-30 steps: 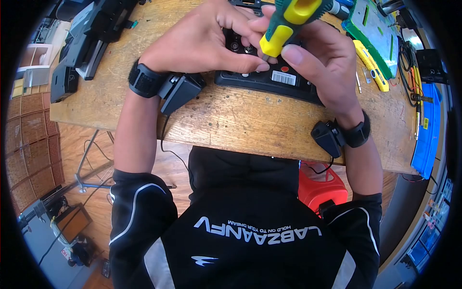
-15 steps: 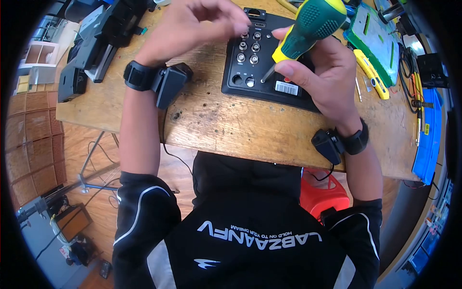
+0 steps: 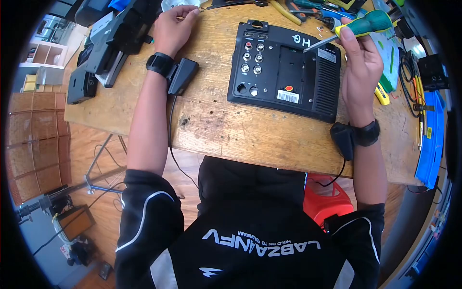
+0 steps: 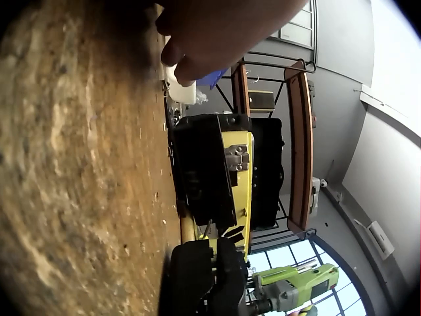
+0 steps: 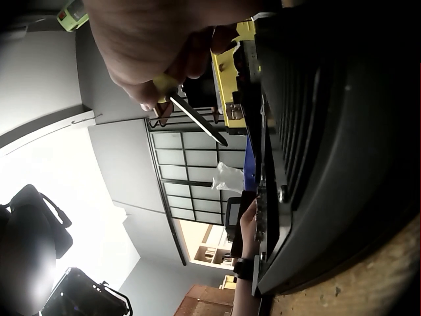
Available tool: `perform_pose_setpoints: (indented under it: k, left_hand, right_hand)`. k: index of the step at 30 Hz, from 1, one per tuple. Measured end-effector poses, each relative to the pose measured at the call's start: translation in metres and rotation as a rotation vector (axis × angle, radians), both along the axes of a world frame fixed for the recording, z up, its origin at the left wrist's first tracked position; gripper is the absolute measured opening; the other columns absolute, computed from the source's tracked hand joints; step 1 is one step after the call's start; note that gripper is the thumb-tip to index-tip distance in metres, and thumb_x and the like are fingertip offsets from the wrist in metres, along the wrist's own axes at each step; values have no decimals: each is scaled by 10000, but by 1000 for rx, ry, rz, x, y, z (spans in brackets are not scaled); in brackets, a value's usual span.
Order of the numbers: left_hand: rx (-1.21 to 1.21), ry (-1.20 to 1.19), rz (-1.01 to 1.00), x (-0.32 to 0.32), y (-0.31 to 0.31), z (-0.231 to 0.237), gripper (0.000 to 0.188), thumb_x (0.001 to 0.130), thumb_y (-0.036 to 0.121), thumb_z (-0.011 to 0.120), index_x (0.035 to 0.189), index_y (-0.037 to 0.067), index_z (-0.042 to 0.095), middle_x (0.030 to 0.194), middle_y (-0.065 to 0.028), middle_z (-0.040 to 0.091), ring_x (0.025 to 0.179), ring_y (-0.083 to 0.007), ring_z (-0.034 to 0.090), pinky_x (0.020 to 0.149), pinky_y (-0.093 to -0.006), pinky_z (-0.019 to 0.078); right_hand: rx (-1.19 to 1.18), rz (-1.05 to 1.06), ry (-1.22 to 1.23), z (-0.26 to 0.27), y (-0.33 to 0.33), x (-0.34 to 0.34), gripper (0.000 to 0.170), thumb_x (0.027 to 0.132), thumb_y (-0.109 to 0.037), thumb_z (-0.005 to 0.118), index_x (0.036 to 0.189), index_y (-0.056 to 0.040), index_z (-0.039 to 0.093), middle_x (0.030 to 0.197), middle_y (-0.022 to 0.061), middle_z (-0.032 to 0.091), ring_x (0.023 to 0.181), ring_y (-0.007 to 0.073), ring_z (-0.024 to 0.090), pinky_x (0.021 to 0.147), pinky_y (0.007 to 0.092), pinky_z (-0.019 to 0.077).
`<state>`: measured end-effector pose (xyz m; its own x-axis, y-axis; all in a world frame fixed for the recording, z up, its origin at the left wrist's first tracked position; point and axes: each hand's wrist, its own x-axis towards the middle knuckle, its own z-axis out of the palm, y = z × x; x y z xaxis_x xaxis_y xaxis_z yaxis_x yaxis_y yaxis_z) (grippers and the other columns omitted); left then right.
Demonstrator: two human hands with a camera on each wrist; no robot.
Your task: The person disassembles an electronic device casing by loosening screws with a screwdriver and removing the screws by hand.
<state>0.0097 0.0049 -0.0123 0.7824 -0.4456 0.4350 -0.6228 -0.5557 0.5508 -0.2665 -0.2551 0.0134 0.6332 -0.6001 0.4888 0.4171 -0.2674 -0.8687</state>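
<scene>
The black device (image 3: pixel 288 72), with round connectors, a barcode label and a vented side, lies on the wooden table. To its right, my right hand (image 3: pixel 362 72) grips a green and yellow screwdriver (image 3: pixel 370 23), its shaft pointing left above the device's upper part. In the right wrist view the screwdriver shaft (image 5: pixel 200 122) sticks out from my fingers. Up at the table's far side, my left hand (image 3: pixel 173 31) is beside a clear dish (image 3: pixel 179 4), fingers bent. Whether its fingertips pinch something small cannot be told. The left wrist view shows only part of that hand (image 4: pixel 223 33).
Black equipment (image 3: pixel 127 33) stands at the left. Various tools lie along the far side, with a yellow cutter (image 3: pixel 381 95) at the right near a green-edged mat (image 3: pixel 387 58). Cables and a blue tray (image 3: pixel 429 139) are at the right edge. A red stool (image 3: pixel 329 197) is below the table.
My left hand has moved away from the device, leftward to the dish. My right hand has lifted the screwdriver off the device's lower part and moved up and right, uncovering the device.
</scene>
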Motion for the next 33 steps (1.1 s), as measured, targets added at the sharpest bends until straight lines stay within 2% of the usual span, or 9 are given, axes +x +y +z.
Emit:
perform_pose_setpoints:
  k: [10, 15, 17, 19, 22, 25, 27, 28, 33]
  left_hand:
    - [97, 10, -21, -8, -4, 7, 370, 898, 467, 779, 1096, 156, 814, 841, -29, 755, 741, -98, 665, 700, -286, 528]
    - [80, 42, -9, -1, -4, 5, 284, 866, 403, 812, 1022, 166, 829, 873, -43, 782, 758, -149, 730, 703, -310, 552]
    - [74, 13, -46, -3, -4, 5, 294, 897, 355, 794, 1046, 102, 813, 863, -42, 780, 734, -126, 713, 703, -292, 546]
    - [-185, 210, -167, -8, -10, 7, 290, 944, 278, 753, 1101, 35, 779, 888, -46, 783, 743, -98, 690, 718, -257, 542]
    - [-249, 351, -278, -22, -15, 20, 303, 980, 250, 725, 1143, -4, 743, 989, -42, 769, 815, -73, 658, 771, -213, 499]
    - [-319, 458, -372, -41, -17, 35, 295, 980, 229, 720, 1149, -11, 733, 1012, -63, 765, 828, -69, 652, 754, -207, 494]
    - [-335, 469, -423, -45, -17, 38, 276, 980, 205, 714, 1149, -12, 735, 1019, -86, 766, 832, -76, 665, 769, -218, 514]
    - [-335, 474, -445, -46, -17, 38, 280, 981, 202, 712, 1163, -9, 733, 1029, -93, 767, 842, -82, 672, 779, -223, 523]
    - [-297, 517, -513, -59, -22, 47, 293, 978, 185, 716, 1206, 2, 725, 1052, -105, 768, 865, -93, 691, 799, -236, 547]
  right_hand:
    - [171, 47, 1, -10, 1, 7, 356, 990, -173, 716, 1270, 38, 658, 1236, 75, 687, 1071, 93, 616, 973, 262, 475]
    - [149, 89, 16, -14, -3, 8, 359, 973, -181, 739, 1259, 24, 669, 1217, 65, 699, 1035, 84, 613, 946, 255, 476]
    - [157, 99, 15, -16, -4, 8, 359, 967, -179, 746, 1254, 23, 672, 1208, 63, 702, 1018, 81, 617, 925, 251, 485]
    - [173, 97, 9, -16, -2, 9, 359, 966, -177, 747, 1254, 22, 671, 1202, 61, 702, 1012, 80, 619, 918, 249, 490]
    - [189, 108, -3, -15, 2, 9, 360, 959, -171, 755, 1252, 22, 673, 1198, 58, 702, 998, 78, 624, 904, 244, 498]
    - [148, 114, 5, -8, 10, 8, 356, 991, -189, 711, 1262, 33, 651, 1179, 71, 700, 1002, 101, 642, 922, 259, 505]
    - [375, 297, -57, 4, 20, 4, 227, 954, -80, 735, 1140, 35, 671, 1001, 62, 711, 895, 110, 669, 819, 240, 547]
    - [346, 225, -58, -1, 21, 11, 152, 979, -82, 704, 1096, 4, 657, 940, 20, 679, 813, 74, 636, 731, 202, 527]
    - [429, 219, -58, 5, 23, 10, 197, 978, -85, 706, 1141, 6, 644, 948, 25, 676, 809, 78, 634, 737, 213, 533]
